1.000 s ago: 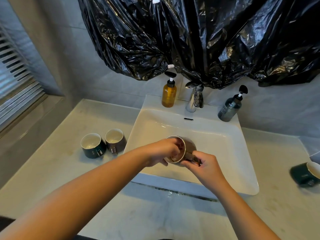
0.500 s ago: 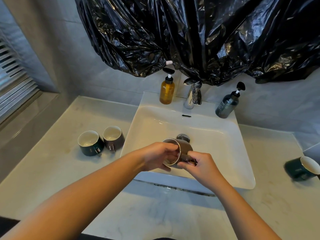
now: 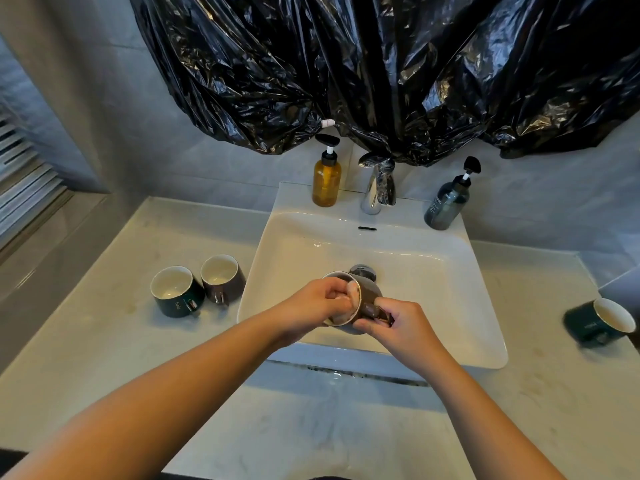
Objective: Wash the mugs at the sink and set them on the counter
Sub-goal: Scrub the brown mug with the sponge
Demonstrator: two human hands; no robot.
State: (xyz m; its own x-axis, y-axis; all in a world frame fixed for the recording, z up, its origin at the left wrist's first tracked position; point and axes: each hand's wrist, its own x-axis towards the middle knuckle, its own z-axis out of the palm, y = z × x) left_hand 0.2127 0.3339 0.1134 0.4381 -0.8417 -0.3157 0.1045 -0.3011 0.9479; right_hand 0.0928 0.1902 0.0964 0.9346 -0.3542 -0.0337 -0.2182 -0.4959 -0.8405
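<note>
A brown mug (image 3: 367,295) is held on its side over the white sink (image 3: 408,271), its mouth turned left. My right hand (image 3: 403,327) grips its handle. My left hand (image 3: 320,304) has its fingers curled over the rim and reaching inside the mug. On the counter left of the sink stand a dark green mug (image 3: 176,292) and a second brown mug (image 3: 221,278), both upright. Another dark green mug (image 3: 601,320) lies on its side on the counter at the far right.
A chrome tap (image 3: 377,185) stands behind the basin, with an amber pump bottle (image 3: 326,178) to its left and a dark pump bottle (image 3: 448,202) to its right. Black plastic sheeting (image 3: 381,71) hangs on the wall above. The marble counter (image 3: 104,341) runs around the sink.
The left hand's fingers have moved further into the mug's mouth. The mug stays over the basin in both hands; the view has shifted slightly.
</note>
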